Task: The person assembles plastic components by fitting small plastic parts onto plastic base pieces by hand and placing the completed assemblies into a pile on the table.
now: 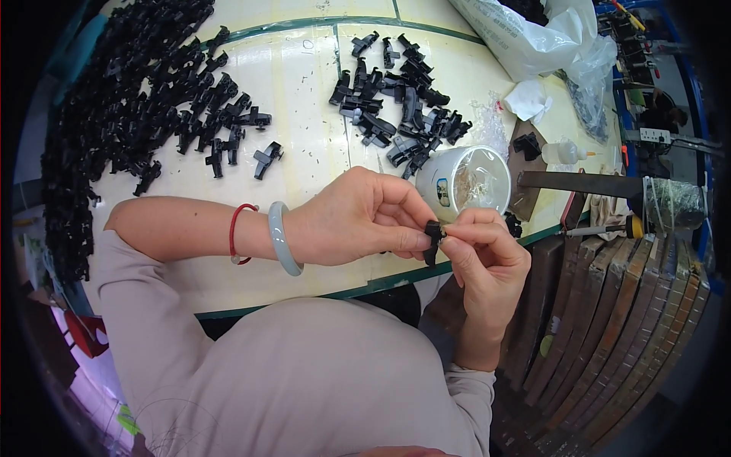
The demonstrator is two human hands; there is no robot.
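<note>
My left hand (362, 217) is closed, pinching a small black plastic part (432, 247) between thumb and fingers near the table's front edge. From the other side, the thumb and forefinger of my right hand (489, 255) pinch the same part at its upper right. Fingertips cover much of it, and I cannot make out whether a smaller piece sits between the right fingers. Just beyond my hands stands a white tub (442, 185) with clear plastic scraps inside. A loose pile of similar black parts (411, 110) lies past the tub.
A large heap of black parts (145, 91) covers the table's left side. To the right are a plastic bag (525, 38), a crumpled white tissue (527, 100), a small bottle (562, 153) and a metal bar (582, 183). Stacked brown boards (601, 320) stand at the lower right.
</note>
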